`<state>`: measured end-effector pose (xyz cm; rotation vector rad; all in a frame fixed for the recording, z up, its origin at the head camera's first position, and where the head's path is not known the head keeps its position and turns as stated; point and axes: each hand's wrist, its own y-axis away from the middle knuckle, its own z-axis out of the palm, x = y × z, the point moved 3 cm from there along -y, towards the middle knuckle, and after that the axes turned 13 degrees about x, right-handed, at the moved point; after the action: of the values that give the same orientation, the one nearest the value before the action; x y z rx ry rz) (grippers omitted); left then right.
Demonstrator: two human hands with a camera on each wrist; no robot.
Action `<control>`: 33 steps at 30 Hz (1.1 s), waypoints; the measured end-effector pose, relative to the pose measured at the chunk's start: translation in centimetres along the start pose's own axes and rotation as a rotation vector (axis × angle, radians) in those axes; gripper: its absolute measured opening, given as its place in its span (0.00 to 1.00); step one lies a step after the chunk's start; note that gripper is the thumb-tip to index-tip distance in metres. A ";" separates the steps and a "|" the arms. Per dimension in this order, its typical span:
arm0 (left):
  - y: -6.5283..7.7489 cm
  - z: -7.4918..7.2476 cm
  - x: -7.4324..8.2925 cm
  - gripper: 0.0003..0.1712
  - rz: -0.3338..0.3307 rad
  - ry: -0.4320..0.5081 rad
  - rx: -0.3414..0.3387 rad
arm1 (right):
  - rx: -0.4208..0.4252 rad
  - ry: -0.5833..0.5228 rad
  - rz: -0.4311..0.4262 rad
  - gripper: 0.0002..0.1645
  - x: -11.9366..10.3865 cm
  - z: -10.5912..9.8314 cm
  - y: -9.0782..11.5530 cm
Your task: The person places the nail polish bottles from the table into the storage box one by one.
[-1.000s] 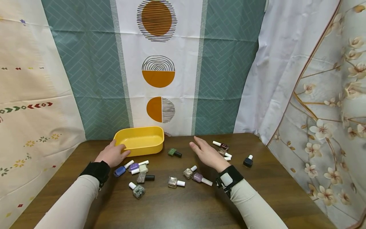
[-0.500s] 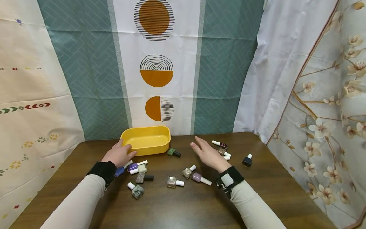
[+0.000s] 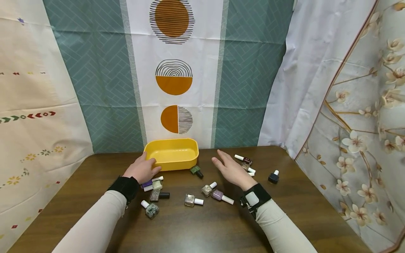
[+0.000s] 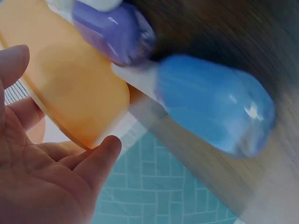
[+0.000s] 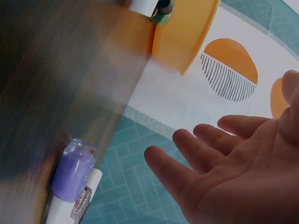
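Note:
My left hand (image 3: 142,168) grips the near left corner of a yellow tray (image 3: 180,165), thumb outside the front wall and a finger over the rim. A green nail polish bottle (image 3: 195,169) with a black cap lies against the tray's front right. In the left wrist view, a blue nail polish bottle (image 4: 215,102) lies beside the tray; the left hand and wrist hide it in the head view. My right hand (image 3: 232,170) hovers over the table with straight, relaxed fingers and holds nothing. A mauve nail polish bottle (image 3: 217,195) lies in front of it.
Several more nail polish bottles lie about: a grey-glitter one (image 3: 190,200), a gold-glitter one (image 3: 207,190), a dark-flecked one (image 3: 152,211) and a pale one (image 3: 157,185). A dark navy bottle (image 3: 273,177) is at the right. Curtains (image 3: 243,88) hang behind the brown table (image 3: 177,232).
My left hand has slid the tray to the right along the table's back. The green nail polish bottle has shifted right and turned. My right hand has stayed nearly still.

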<state>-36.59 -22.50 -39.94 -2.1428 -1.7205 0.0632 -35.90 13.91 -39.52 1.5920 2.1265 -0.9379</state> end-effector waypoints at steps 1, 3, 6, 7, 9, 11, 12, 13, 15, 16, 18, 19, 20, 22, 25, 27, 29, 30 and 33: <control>0.0 0.0 0.3 0.31 0.005 -0.003 -0.002 | 0.002 0.003 -0.003 0.48 0.0 0.0 0.0; -0.1 0.2 0.9 0.32 0.009 -0.002 -0.009 | 0.005 0.014 -0.009 0.48 0.1 0.0 0.0; -0.2 0.4 1.7 0.32 0.012 0.002 -0.017 | 0.011 0.025 -0.015 0.48 0.1 0.1 -0.1; -0.3 0.5 1.8 0.32 0.011 0.002 -0.020 | 0.013 0.028 -0.019 0.49 0.1 0.1 -0.1; -0.3 0.7 2.1 0.31 0.007 0.000 -0.024 | 0.014 0.035 -0.024 0.49 0.1 0.1 -0.2; -0.4 1.0 2.3 0.31 0.007 -0.009 -0.027 | 0.018 0.040 -0.035 0.48 0.1 0.1 -0.2; -0.5 1.1 2.4 0.31 0.008 -0.013 -0.028 | 0.020 0.043 -0.044 0.48 0.0 0.1 -0.2; -0.5 1.1 2.5 0.31 0.007 -0.015 -0.028 | 0.021 0.046 -0.051 0.48 0.0 0.1 -0.2; -0.6 1.3 2.8 0.31 0.010 -0.015 -0.027 | 0.015 0.052 -0.064 0.47 -0.2 0.1 -0.3; -0.6 1.3 3.0 0.31 0.009 -0.012 -0.027 | 0.012 0.055 -0.075 0.47 -0.3 0.1 -0.3; -0.7 1.4 3.3 0.30 0.009 -0.006 -0.024 | 0.004 0.069 -0.105 0.46 -0.5 0.1 -0.3; -0.7 1.4 3.4 0.30 0.010 -0.004 -0.023 | 0.002 0.079 -0.123 0.46 -0.6 0.2 -0.3; -0.8 1.4 3.6 0.29 0.010 -0.003 -0.021 | 0.001 0.090 -0.142 0.45 -0.8 0.2 -0.3; -0.9 1.6 3.8 0.29 0.011 -0.003 -0.019 | 0.010 0.119 -0.192 0.43 -1.0 0.3 -0.4; -1.0 1.8 4.2 0.29 0.019 -0.007 -0.018 | 0.029 0.166 -0.267 0.41 -1.5 0.4 -0.4; -1.1 2.0 4.4 0.29 0.025 -0.013 -0.020 | 0.040 0.190 -0.313 0.40 -1.9 0.5 -0.3; -1.1 2.1 4.5 0.29 0.029 -0.017 -0.022 | 0.049 0.215 -0.348 0.41 -2.2 0.5 -0.2; -1.2 2.1 4.6 0.29 0.032 -0.019 -0.022 | 0.058 0.228 -0.367 0.40 -2.4 0.5 -0.2; -1.2 2.1 5.0 0.29 0.033 -0.023 -0.022 | 0.091 0.267 -0.406 0.39 -2.7 0.5 -0.2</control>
<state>-37.04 -17.01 -40.53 -2.1953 -1.7064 0.0783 -35.32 11.58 -38.22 1.4175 2.6988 -0.9979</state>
